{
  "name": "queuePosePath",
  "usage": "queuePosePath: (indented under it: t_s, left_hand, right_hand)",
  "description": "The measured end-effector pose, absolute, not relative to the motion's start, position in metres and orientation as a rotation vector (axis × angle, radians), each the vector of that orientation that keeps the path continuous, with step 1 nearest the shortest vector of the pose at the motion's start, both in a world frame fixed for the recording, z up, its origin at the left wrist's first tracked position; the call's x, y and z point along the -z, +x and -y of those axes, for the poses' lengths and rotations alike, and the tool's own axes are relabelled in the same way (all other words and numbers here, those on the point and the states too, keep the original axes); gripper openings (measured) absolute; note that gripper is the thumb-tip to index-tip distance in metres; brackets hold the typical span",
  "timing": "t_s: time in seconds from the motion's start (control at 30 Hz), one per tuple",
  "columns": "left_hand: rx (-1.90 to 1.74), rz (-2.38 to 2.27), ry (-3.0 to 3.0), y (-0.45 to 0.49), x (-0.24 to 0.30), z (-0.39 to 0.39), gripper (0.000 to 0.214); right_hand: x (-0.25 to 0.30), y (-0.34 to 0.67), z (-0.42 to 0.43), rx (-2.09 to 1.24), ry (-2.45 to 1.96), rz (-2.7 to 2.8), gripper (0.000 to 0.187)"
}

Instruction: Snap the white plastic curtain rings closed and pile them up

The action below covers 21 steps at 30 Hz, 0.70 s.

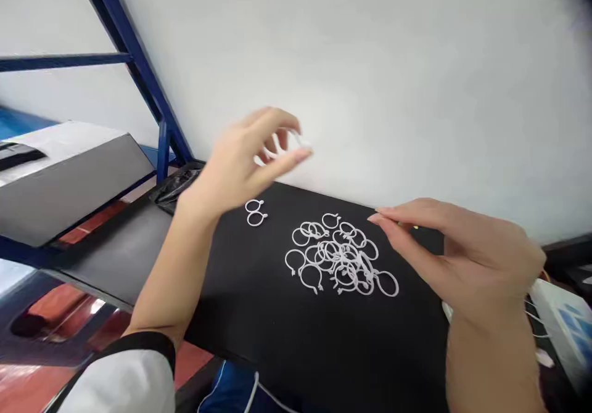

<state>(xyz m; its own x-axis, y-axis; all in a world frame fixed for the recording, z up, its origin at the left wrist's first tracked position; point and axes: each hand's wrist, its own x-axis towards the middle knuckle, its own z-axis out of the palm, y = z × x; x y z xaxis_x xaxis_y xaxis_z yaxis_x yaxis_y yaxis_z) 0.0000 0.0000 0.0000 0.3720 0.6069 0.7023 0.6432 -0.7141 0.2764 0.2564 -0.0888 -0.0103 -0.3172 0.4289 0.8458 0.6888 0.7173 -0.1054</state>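
Observation:
My left hand (pixel 235 160) is raised above the table, blurred by motion, with thumb and fingers curled around a white plastic ring (pixel 304 144). The ring is partly hidden by the fingers. To the right, my right hand (pixel 472 246) has its thumb and forefinger pinched together; whatever lies between the tips is too small to make out. Between and below the hands, a loose pile of white open rings with small clasp ends (pixel 311 276) lies on the black table (pixel 277 333). Two similar rings (pixel 254 218) lie apart from it, below my left hand.
A pale wall (pixel 370 80) rises behind the table. Blue metal framing (pixel 139 68) stands at the left, with a crumpled black plastic bag (pixel 173 191) near it. A white box with blue print (pixel 567 327) and some cables sit at the right edge.

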Motion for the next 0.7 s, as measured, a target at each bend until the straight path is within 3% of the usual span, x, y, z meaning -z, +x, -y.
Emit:
queuePosePath:
  t_s: [0.1, 0.17, 0.33, 0.47, 0.7]
  left_hand:
    - [0.919, 1.497, -2.573, -0.024, 0.006, -0.029, 0.048]
    - [0.303, 1.805, -2.643, -0.033, 0.017, -0.048, 0.050]
    - [-0.440, 2.056, -2.718, -0.024, 0.058, -0.087, 0.034]
    - [-0.689, 2.034, -2.767, -0.003, 0.081, -0.096, 0.035]
    - [-0.815, 1.900, -2.858, 0.019, 0.095, -0.092, 0.035]
  right_hand:
    - [0.013, 0.255, 0.088, 0.240, -0.844, 1.963, 0.026]
    - [0.015, 0.254, 0.087, 0.177, -0.880, 1.978, 0.023]
    - [0.022, 0.255, 0.078, 0.037, -1.009, 2.039, 0.011]
    - [0.028, 0.256, 0.071, -0.053, -1.040, 2.058, 0.010]
    - [0.033, 0.257, 0.066, -0.293, -1.180, 2.132, 0.010]
